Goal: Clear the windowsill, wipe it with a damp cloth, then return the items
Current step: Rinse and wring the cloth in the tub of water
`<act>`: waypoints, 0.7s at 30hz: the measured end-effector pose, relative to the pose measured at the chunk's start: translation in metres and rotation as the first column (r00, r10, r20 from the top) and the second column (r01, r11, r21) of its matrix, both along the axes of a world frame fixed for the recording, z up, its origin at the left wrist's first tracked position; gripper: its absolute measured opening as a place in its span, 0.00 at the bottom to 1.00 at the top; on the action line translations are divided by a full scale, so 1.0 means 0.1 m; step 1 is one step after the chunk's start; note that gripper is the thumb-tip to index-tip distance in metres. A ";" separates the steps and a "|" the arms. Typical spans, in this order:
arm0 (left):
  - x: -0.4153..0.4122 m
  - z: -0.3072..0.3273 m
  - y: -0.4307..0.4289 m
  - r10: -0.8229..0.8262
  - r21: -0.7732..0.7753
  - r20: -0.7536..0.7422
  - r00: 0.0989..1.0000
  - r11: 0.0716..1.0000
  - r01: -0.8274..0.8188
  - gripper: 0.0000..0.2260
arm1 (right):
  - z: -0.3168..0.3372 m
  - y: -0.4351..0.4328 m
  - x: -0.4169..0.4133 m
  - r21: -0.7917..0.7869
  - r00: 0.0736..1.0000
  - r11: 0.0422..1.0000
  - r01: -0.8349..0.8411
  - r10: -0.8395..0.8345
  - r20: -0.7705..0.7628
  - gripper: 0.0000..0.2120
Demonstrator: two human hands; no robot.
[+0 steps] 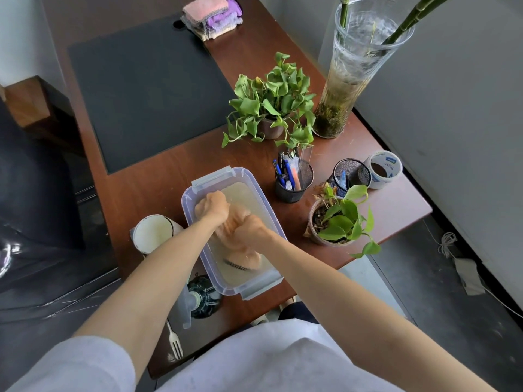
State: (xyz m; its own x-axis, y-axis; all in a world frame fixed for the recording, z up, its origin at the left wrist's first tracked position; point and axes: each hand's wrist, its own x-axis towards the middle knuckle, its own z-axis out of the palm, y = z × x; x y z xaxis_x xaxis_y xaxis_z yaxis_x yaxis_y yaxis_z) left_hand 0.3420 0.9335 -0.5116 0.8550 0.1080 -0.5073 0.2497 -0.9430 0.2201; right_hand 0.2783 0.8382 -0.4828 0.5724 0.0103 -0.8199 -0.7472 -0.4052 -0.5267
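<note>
- Two hands are down in the tub (pixel 198 183): my left hand (pixel 214 206) at the far end of the orange cloth (pixel 240 246), my right hand (pixel 251 231) nearer me.
- My fingers on both sides are curled tight round the cloth, gripping it as a bunched roll. Its loose end trails into the cloudy water by the near wall.
- The tub sits at the near edge of the wooden surface (pixel 169 176). Standing to its right are the leafy pot (pixel 271 108), the tall glass vase (pixel 351 80), the pen holder (pixel 294 181), a second mesh cup (pixel 352 174), the tape roll (pixel 383 169) and the small plant cup (pixel 335 222).
- I take these for the sill's items, already cleared, so the step in hand looks like wetting and wringing the cloth.
- I cannot pick out the windowsill itself.
- Next I would twist my hands against each other above the water until the cloth only feels damp.
- Then I would lift it straight up and carry it bunched, so no drips land on the wood or the pens just beside the tub.
</note>
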 end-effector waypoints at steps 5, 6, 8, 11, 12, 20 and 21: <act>0.01 0.04 0.04 0.053 -0.051 -0.061 0.997 0.997 -0.056 0.19 | -0.22 0.07 -0.02 0.084 0.944 0.941 0.329 -0.330 0.002 0.11; 0.02 0.01 0.05 0.081 -0.056 -0.054 0.995 0.995 -0.084 0.19 | -0.23 0.10 -0.02 0.087 0.944 0.940 0.329 -0.330 -0.007 0.13; 0.03 0.01 0.07 0.127 -0.055 -0.030 0.991 0.990 -0.128 0.20 | -0.20 0.13 0.01 0.136 0.964 0.955 0.265 -0.267 -0.007 0.16; 0.07 0.07 0.07 0.048 -0.065 -0.054 0.997 0.997 -0.051 0.15 | -0.11 0.10 -0.01 0.150 0.980 0.969 0.198 -0.196 -0.031 0.14; 0.09 0.10 0.10 0.020 -0.100 -0.083 0.996 0.995 -0.028 0.14 | -0.10 0.08 -0.02 0.163 0.979 0.965 0.205 -0.203 -0.034 0.15; 0.06 0.59 0.31 -0.198 -0.430 -0.327 0.924 0.902 0.041 0.24 | 0.18 0.08 0.08 0.106 0.979 0.989 0.102 -0.119 0.168 0.17; 0.04 0.63 0.35 -0.193 -0.447 -0.305 0.933 0.893 0.039 0.23 | 0.23 0.09 0.07 0.092 0.980 0.993 0.069 -0.085 0.181 0.17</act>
